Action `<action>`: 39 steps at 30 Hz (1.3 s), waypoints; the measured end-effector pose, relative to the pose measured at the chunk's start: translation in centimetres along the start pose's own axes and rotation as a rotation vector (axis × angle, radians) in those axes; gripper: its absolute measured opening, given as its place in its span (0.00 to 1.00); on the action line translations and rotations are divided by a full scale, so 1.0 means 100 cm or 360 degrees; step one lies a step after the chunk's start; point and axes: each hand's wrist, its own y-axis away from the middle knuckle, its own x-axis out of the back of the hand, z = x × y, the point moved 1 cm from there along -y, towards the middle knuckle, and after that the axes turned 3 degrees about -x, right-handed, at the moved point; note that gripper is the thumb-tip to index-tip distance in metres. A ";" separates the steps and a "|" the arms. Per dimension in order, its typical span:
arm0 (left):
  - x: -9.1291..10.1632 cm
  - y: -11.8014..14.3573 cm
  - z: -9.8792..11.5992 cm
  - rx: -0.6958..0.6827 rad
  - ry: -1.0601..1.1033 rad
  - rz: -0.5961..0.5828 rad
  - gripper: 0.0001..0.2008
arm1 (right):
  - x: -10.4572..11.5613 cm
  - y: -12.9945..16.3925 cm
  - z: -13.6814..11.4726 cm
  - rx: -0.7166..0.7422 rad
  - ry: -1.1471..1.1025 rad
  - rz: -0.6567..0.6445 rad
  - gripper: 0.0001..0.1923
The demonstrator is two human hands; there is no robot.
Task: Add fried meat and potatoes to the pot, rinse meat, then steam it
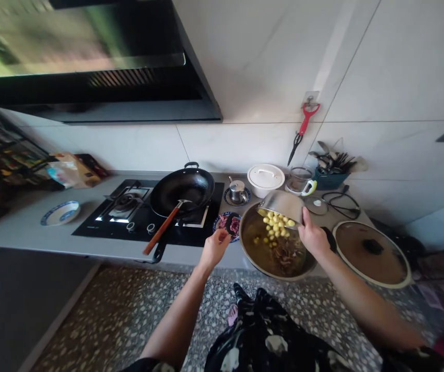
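Observation:
My right hand (pixel 312 235) grips a metal bowl (pixel 286 203) by its rim and tilts it over a large steel pot (pixel 249 247). Small round yellow pieces (pixel 276 223), resembling peeled chestnuts, tumble from the bowl into the pot. Brownish liquid and a dark brown heap (pixel 287 254) of food show inside the pot. On the pot's left side, my left hand (pixel 218 244) is closed at the black pot handle (pixel 229 222); the fingertips are partly hidden. Just behind that hand lies a blue-rimmed plate (pixel 216 223) with reddish, meat-like pieces.
A black wok (pixel 167 191) with a wooden-handled spatula (pixel 163 227) sits on the gas stove (pixel 101 222). Around the pot are a white lidded casserole (pixel 266 178), a small metal oil pot (pixel 238 190), and a large glass lid (pixel 371 258). A patterned bowl (pixel 61 213) stands far left.

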 end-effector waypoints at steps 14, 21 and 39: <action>0.000 0.004 -0.005 -0.0005 -0.0002 -0.0022 0.09 | 0.014 -0.005 0.013 -0.0128 -0.0215 0.0126 0.30; -0.003 -0.001 -0.007 -0.0051 0.0034 -0.0065 0.10 | 0.032 -0.013 0.015 -0.0725 -0.0818 -0.0299 0.32; -0.030 -0.010 0.020 -0.0087 0.0308 -0.0254 0.11 | 0.043 -0.025 0.020 -0.1021 -0.1741 -0.0374 0.05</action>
